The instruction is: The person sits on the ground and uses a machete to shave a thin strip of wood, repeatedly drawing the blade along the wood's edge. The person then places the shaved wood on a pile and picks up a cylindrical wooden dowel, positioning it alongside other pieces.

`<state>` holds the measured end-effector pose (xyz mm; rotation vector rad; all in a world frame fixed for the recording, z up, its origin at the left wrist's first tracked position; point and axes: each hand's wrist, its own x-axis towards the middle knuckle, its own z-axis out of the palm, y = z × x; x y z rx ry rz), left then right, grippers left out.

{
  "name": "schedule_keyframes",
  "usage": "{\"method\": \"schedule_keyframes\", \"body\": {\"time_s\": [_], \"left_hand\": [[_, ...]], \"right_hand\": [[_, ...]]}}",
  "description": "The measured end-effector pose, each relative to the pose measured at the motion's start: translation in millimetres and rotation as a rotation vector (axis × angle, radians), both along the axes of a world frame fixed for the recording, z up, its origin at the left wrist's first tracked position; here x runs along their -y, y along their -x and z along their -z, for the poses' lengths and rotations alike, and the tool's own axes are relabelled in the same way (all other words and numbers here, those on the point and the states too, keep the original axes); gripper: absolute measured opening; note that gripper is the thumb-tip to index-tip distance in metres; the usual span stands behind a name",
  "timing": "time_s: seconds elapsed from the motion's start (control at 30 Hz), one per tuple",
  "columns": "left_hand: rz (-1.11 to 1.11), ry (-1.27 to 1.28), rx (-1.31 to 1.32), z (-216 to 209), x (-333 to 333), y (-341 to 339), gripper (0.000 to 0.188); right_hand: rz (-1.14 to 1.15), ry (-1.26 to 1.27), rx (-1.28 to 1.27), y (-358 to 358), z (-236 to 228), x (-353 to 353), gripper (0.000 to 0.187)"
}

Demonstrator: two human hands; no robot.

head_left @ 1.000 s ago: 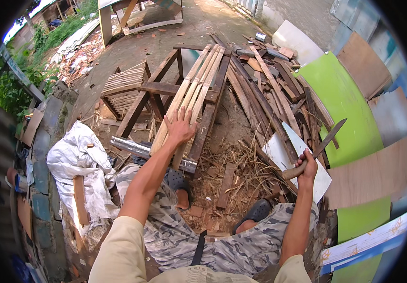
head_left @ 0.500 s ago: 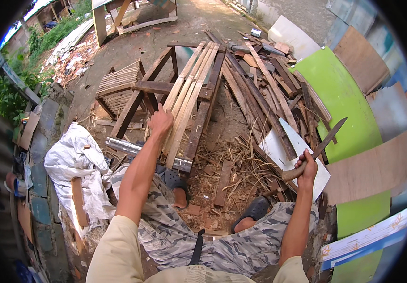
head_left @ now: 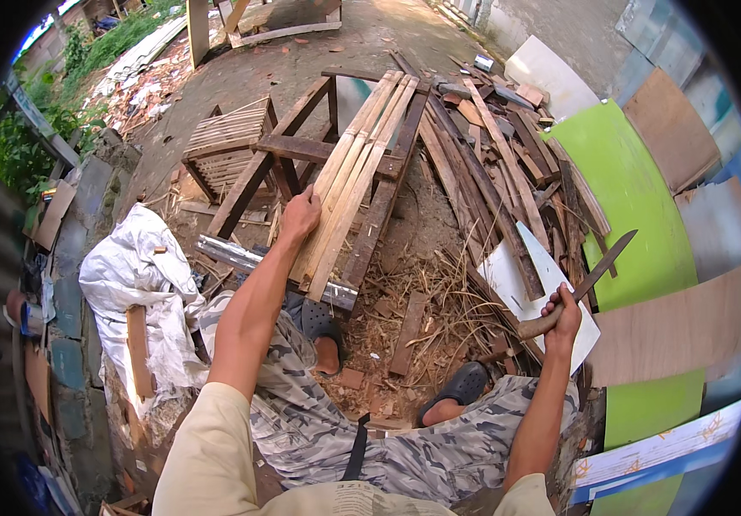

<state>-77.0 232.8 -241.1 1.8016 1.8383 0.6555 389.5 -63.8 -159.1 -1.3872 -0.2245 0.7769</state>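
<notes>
Fingers of the left hand (head_left: 300, 215) curled over the near ends of the pale wooden slats (head_left: 355, 172), gripping their left edge; slats lie side by side, running away from the person, resting across a dark timber frame (head_left: 302, 150). Right hand (head_left: 562, 315) closed round the wooden handle of a long knife (head_left: 578, 288); blade angled up and away to the right, clear of everything — held apart from the slats, well off to the side.

Handling, as judged: slats look dry, stiff and light, rough-sawn, so unlikely to slip; splinters probable; best taken at the near end where the hand sits, or at mid-length for balance. Knife wants a full-fist hold on the handle only.

Outward: metal rail (head_left: 272, 271) under the slat ends; straw and chips on the ground between the sandalled feet (head_left: 329, 337); white sack (head_left: 134, 275) to the left; heap of dark scrap boards (head_left: 499, 163) behind — green panel (head_left: 637, 206) to the right.
</notes>
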Motion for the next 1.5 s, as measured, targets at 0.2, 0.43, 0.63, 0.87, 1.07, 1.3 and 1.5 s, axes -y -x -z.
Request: {"method": "schedule_keyframes", "body": {"time_s": [0.2, 0.43, 0.63, 0.87, 1.07, 1.3, 1.5], "left_hand": [[0.06, -0.073, -0.309, -4.9, -1.7, -15.6, 0.063], [0.432, -0.085, -0.592, -25.4, 13.6, -67.3, 0.075], [0.364, -0.086, -0.561, -7.5, 2.3, -71.5, 0.061], [0.272, -0.106, -0.536, -2.9, 0.6, -77.3, 0.06], [0.228, -0.113, -0.522, -0.4, 0.9, -83.3, 0.058], [0.227, -0.081, -0.568, -2.3, -4.2, -73.0, 0.057], [0.3, 0.035, -0.556, -10.9, -3.4, -70.4, 0.057]], "right_hand": [[-0.017, -0.032, -0.012, 0.9, 4.0, -4.2, 0.02], [-0.008, -0.031, 0.003, 2.2, 2.9, -2.3, 0.02], [0.009, -0.01, 0.007, 9.5, -1.3, -0.9, 0.02], [0.021, -0.006, -0.001, 6.6, -0.3, -0.5, 0.02], [-0.006, 0.014, -0.009, 9.9, -3.3, -4.0, 0.019], [0.001, 0.027, 0.0, 14.9, -10.3, -6.2, 0.018], [-0.026, 0.028, -0.024, 9.9, -5.8, -9.1, 0.016]]}}
